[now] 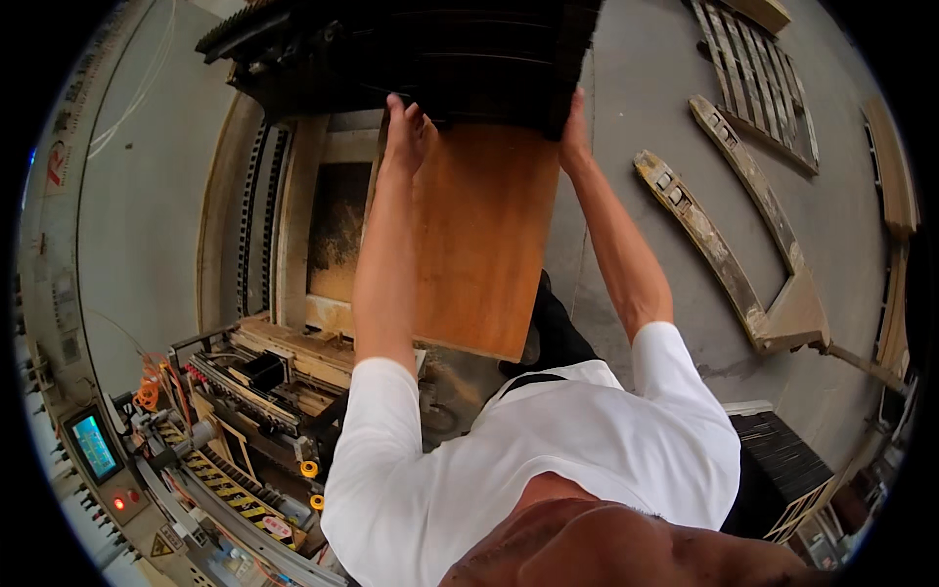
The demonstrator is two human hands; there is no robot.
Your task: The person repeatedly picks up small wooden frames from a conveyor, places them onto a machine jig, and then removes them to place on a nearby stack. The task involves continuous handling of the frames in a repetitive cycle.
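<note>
A large dark stack with fine horizontal lines [479, 64] fills the top middle; its material is too dark to make out. At its near edge is my left hand [403, 139], thumb and fingers apart, with the fingertips against the dark background. My right hand [575, 139] grips the stack's right side, its fingers running up along the edge and partly hidden. Below the stack, between my forearms, lies a flat reddish-brown wooden board [484, 240].
To my left stands a machine with a black toothed chain [256, 210], rollers and a lit screen [94, 446]. A pallet-jack fork [724, 254] lies on the floor at right, with a wooden pallet [758, 68] beyond. Another dark slatted stack [782, 460] is near my right side.
</note>
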